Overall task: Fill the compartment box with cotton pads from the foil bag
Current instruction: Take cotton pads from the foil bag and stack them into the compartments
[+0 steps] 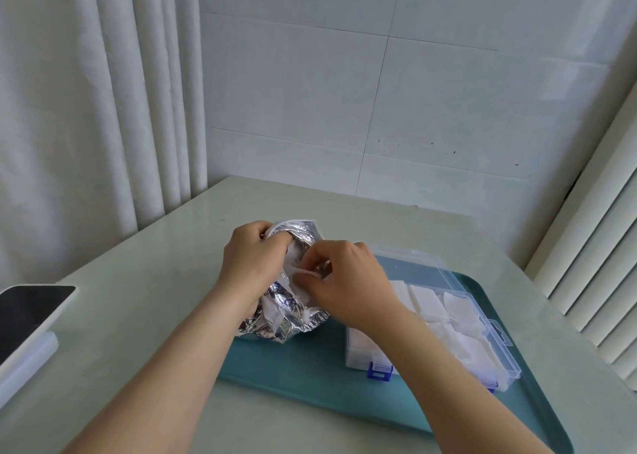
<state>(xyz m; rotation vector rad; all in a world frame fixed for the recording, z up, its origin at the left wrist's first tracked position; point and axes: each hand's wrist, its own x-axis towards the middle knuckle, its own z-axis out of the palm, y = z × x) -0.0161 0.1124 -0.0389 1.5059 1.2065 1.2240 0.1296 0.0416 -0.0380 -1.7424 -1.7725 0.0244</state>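
While the left hand (253, 257) grips the foil bag (286, 319) at its mouth, the right hand (348, 281) fingers (329, 259) pinch one cotton pad (302, 273) there. The compartment box (482, 322), partly filled, sits at 3 o'clock. A light pinch could drop the pad short of it.

The foil bag (293, 312) sits left of the compartment box (448, 319) on the tray (293, 367).

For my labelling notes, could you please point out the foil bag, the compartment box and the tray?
foil bag (286, 320): head view, crumpled lower part.
compartment box (360, 352): head view, near front wall.
tray (293, 367): head view, bare front surface.
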